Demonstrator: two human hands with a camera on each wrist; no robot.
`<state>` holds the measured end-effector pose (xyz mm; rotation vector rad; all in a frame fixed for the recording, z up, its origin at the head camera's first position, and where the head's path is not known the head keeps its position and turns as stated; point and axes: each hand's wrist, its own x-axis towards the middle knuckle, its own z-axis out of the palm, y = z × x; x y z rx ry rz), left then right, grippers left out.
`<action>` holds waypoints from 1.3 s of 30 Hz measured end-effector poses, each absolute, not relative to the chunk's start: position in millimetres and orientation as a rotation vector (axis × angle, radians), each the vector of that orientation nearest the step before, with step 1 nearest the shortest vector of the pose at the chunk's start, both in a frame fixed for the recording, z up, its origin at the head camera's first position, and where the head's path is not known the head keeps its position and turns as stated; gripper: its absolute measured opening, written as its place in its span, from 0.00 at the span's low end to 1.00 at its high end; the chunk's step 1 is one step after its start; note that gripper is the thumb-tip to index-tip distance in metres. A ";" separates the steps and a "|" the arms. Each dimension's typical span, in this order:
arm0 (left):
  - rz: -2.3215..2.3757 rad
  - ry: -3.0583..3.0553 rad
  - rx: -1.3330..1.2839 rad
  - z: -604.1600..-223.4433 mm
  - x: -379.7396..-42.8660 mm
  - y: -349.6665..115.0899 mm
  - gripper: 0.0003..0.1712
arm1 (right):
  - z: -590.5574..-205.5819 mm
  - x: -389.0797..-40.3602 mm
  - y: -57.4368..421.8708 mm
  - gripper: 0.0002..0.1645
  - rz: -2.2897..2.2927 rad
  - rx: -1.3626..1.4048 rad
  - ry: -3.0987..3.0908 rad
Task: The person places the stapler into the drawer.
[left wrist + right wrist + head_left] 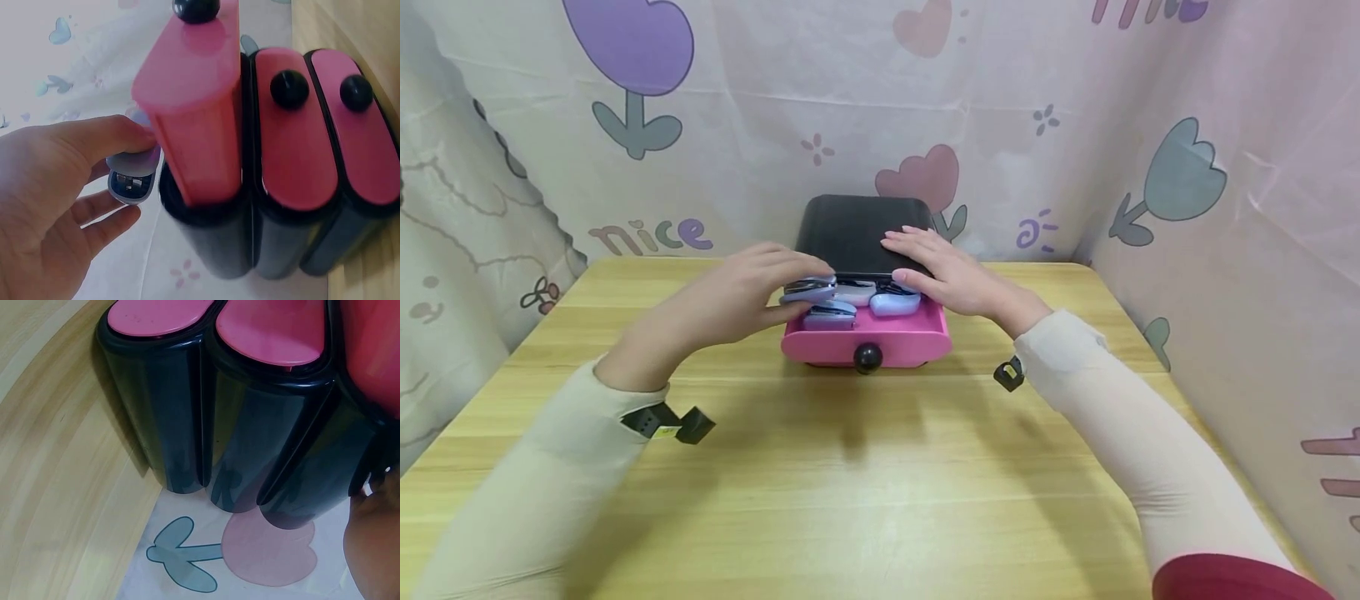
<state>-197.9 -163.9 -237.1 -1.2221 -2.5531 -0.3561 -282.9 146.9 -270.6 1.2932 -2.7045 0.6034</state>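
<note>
A black cabinet [850, 229] with pink drawers stands at the back of the table, its top drawer [902, 344] pulled out. My left hand [722, 296] pinches a small pale purple-blue stapler [808, 291] above the drawer's left side. In the left wrist view, the stapler's [130, 182] dark underside with metal parts shows between thumb and fingers. Inside the drawer lie a lavender stapler [830, 318], a rounded light-blue item [895, 303] and a whitish item [854, 292], partly covered. My right hand [951, 279] rests on the cabinet's top right edge, fingers extended.
Two lower pink drawers [297, 144] are closed, each with a black ball knob. The wooden table [880, 500] extends in front and to both sides. A patterned curtain [760, 125] hangs close behind the cabinet and along the sides.
</note>
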 end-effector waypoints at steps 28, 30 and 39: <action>-0.402 -2.631 -1.620 -240.0 -225.6 -101.8 0.24 | -271.6 -282.9 147.3 0.34 0.626 1.324 -2.672; -0.413 -2.655 -1.629 -239.8 -227.6 -100.0 0.24 | -271.6 -283.0 147.4 0.34 0.627 1.325 -2.669; -0.356 -2.724 -1.599 -239.1 -229.1 -94.3 0.26 | -271.7 -283.3 147.8 0.33 0.629 1.326 -2.659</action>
